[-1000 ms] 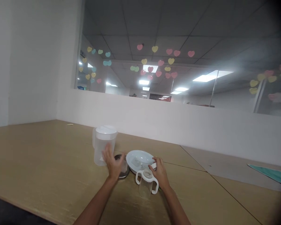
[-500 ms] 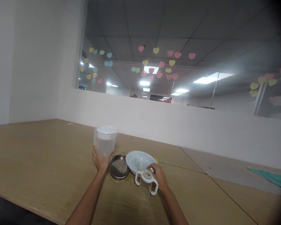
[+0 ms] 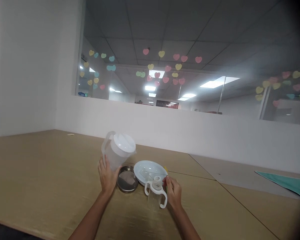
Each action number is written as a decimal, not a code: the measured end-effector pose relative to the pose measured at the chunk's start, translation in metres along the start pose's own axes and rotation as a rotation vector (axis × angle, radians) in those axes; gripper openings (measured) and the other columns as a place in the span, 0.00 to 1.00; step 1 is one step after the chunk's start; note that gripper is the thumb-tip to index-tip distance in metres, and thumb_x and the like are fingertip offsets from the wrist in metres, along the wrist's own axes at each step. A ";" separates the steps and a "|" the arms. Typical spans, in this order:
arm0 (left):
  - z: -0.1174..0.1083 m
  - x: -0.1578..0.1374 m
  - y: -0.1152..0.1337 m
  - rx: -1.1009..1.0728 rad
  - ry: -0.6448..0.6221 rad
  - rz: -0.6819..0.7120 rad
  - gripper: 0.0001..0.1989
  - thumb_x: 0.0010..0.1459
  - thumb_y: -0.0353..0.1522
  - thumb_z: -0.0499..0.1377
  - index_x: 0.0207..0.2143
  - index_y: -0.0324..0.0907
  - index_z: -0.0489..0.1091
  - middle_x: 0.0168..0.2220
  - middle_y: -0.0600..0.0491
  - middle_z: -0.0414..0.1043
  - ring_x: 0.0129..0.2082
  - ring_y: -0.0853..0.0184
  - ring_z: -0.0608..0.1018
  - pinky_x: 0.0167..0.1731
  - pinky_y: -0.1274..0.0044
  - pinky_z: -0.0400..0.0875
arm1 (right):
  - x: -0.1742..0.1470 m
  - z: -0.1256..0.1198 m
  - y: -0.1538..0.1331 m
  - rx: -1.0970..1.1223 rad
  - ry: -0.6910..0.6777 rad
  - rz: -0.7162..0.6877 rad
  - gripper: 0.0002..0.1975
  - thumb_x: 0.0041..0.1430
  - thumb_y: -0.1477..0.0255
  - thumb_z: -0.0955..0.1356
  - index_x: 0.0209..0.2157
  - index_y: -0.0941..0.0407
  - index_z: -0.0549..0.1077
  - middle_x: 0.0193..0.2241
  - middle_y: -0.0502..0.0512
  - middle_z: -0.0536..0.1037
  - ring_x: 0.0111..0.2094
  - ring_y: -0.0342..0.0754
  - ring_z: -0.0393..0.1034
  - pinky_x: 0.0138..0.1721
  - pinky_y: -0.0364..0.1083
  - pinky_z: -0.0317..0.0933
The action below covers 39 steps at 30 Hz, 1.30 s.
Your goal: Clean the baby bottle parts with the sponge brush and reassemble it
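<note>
My left hand (image 3: 108, 176) is wrapped round the lower body of a translucent plastic pitcher (image 3: 113, 160) with a white lid. The pitcher tilts to the right, its spout side toward the plate and its handle at the upper left. My right hand (image 3: 173, 191) is closed just right of a clear baby bottle (image 3: 154, 199) with two white handles and an uncovered mouth. A bit of green shows by its fingers, but what they hold is unclear. Behind the bottle lies a white plate (image 3: 150, 164) with small clear and white pieces on it.
A round metal tin (image 3: 127, 181) sits between my left hand and the plate. Something small and yellow (image 3: 166, 169) shows at the plate's right rim. A green cloth (image 3: 287, 183) lies far right. The wooden table (image 3: 52, 173) meets a white wall with a window above.
My left hand has tipped the pitcher from upright toward the right. My right hand has drawn back slightly from the bottle's mouth, its fingers now more curled. The view has shifted slightly.
</note>
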<state>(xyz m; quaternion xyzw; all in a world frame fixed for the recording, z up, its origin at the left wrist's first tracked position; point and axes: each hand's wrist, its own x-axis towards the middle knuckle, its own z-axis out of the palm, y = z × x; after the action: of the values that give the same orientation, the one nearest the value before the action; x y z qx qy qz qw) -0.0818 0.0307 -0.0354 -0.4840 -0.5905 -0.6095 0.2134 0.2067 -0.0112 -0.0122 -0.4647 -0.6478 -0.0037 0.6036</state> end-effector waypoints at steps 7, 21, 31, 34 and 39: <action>-0.004 -0.009 0.012 0.064 -0.075 0.191 0.37 0.58 0.40 0.56 0.64 0.39 0.45 0.64 0.34 0.45 0.62 0.44 0.52 0.56 0.50 0.52 | -0.011 -0.002 -0.011 -0.032 0.004 -0.155 0.24 0.64 0.59 0.55 0.18 0.54 0.64 0.19 0.52 0.70 0.25 0.46 0.63 0.33 0.46 0.55; -0.004 -0.009 0.016 0.105 -0.082 0.374 0.31 0.59 0.35 0.56 0.63 0.41 0.51 0.64 0.36 0.46 0.64 0.46 0.51 0.58 0.51 0.50 | -0.023 0.004 -0.012 -0.237 -0.265 -0.298 0.20 0.64 0.64 0.56 0.21 0.55 0.64 0.18 0.51 0.68 0.22 0.43 0.61 0.25 0.42 0.49; 0.001 -0.008 0.011 0.002 -0.047 0.435 0.40 0.59 0.42 0.55 0.65 0.36 0.37 0.64 0.30 0.43 0.64 0.44 0.48 0.56 0.50 0.54 | -0.018 0.004 -0.003 -0.259 -0.233 -0.317 0.18 0.63 0.67 0.56 0.20 0.55 0.64 0.18 0.51 0.67 0.21 0.43 0.60 0.25 0.42 0.49; -0.002 -0.005 0.011 -0.020 -0.040 0.493 0.40 0.59 0.40 0.55 0.65 0.37 0.35 0.64 0.30 0.42 0.65 0.45 0.47 0.55 0.49 0.54 | -0.018 0.004 -0.003 -0.254 -0.221 -0.316 0.18 0.63 0.67 0.56 0.20 0.55 0.64 0.18 0.51 0.67 0.21 0.43 0.60 0.25 0.42 0.49; -0.005 -0.005 0.012 -0.017 -0.043 0.571 0.41 0.59 0.36 0.56 0.65 0.39 0.32 0.65 0.31 0.39 0.65 0.46 0.46 0.56 0.50 0.54 | -0.019 0.004 -0.004 -0.259 -0.225 -0.313 0.18 0.63 0.67 0.56 0.19 0.55 0.63 0.17 0.51 0.67 0.21 0.43 0.60 0.25 0.42 0.49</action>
<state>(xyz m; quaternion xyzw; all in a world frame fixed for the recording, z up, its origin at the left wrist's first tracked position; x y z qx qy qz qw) -0.0707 0.0222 -0.0326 -0.6451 -0.4296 -0.5194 0.3598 0.1979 -0.0226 -0.0253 -0.4298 -0.7693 -0.1285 0.4549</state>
